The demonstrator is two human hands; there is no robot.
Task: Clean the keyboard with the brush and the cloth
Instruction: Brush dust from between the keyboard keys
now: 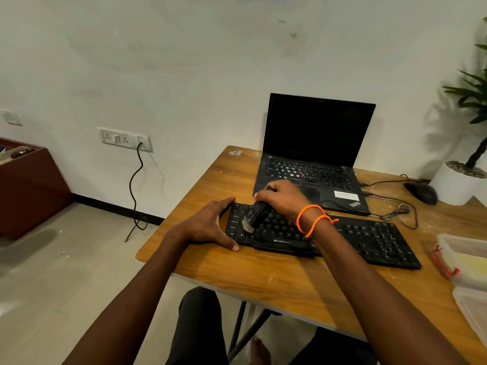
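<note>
Head view, looking down at my two hands over the black keyboard (369,241) on the wooden tabletop (263,275). My right hand (283,197) grips the dark brush (254,216), bristles angled down onto the keys at the keyboard's left end. My left hand (208,225) lies open, fingers straight, thumb and fingers bracing that left edge. The cloth cannot be made out; something pale sits inside the clear box (463,259) well to the right of my right hand, but I cannot tell what it is.

Risks, as I judge them: the keyboard's left end lies near the tabletop's left edge, so a hard stroke toward my left hand could push it off if my brace slips. Stiff sweeping may catch and lift a keycap. Loosened dust could drift onto the open laptop (313,164) just beyond my right hand. The mouse cable (400,214) loops behind the keyboard, right of my right wrist, and could snag if the keyboard shifts.
</note>
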